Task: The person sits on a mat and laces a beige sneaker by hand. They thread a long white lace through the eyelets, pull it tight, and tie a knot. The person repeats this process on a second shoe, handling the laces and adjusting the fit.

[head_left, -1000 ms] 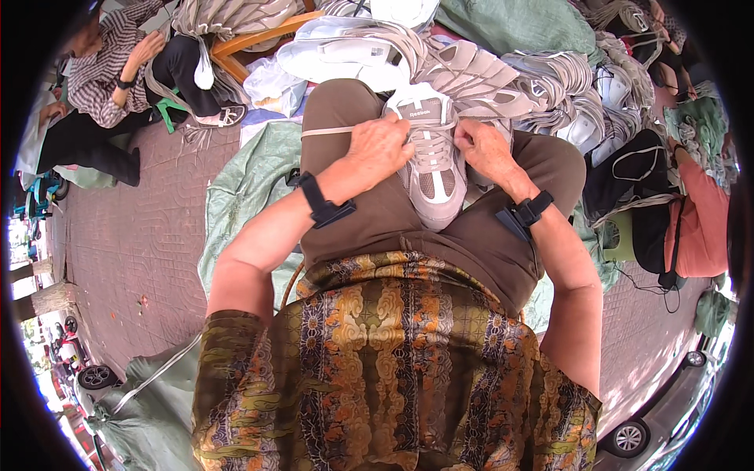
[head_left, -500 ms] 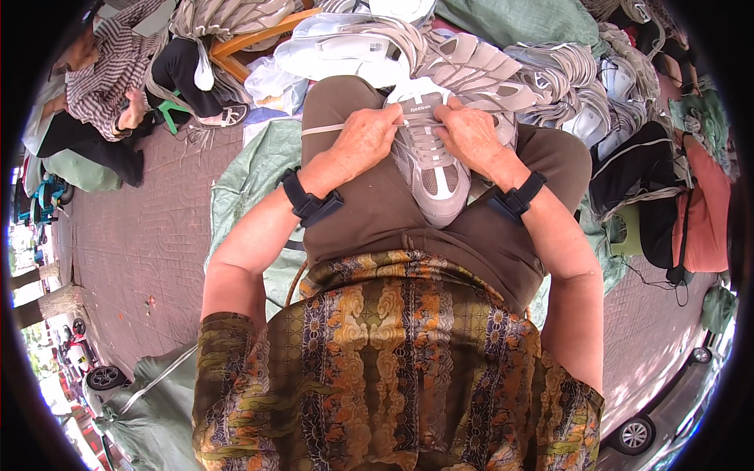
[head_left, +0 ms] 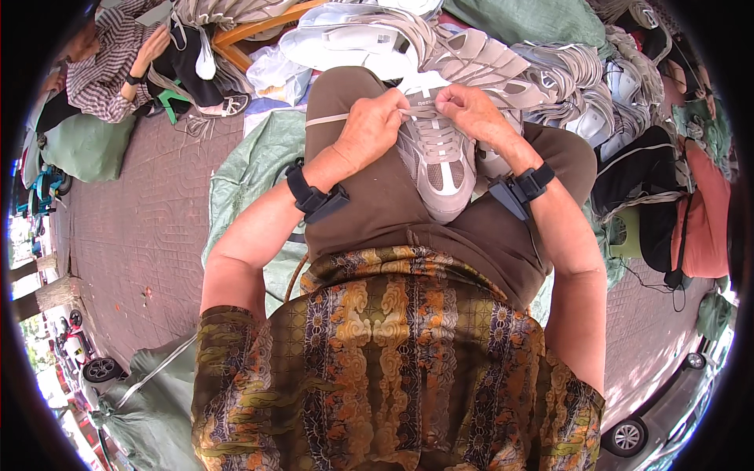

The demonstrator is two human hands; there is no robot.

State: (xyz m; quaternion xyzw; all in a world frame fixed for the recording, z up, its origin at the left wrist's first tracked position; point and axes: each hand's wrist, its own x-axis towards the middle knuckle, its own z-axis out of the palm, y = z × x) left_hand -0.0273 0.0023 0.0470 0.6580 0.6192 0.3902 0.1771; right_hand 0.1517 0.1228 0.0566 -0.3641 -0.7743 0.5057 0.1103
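Observation:
A grey and white sneaker [head_left: 440, 161] lies on my lap between my thighs, toe toward me. My left hand [head_left: 378, 125] pinches a pale shoelace [head_left: 326, 120] that runs taut out to the left over my knee. My right hand [head_left: 471, 114] grips the lace at the top eyelets near the shoe's tongue. Both wrists carry black bands.
A heap of grey and white sneakers [head_left: 550, 67] fills the ground beyond my knees. Another person [head_left: 110, 67] in a striped shirt sits at the upper left holding a shoe. A green tarp [head_left: 251, 173] lies on the pavement. Bags [head_left: 691, 212] stand at right.
Both hands have shifted up toward the shoe's top eyelets. The lace end is drawn out straight to the left.

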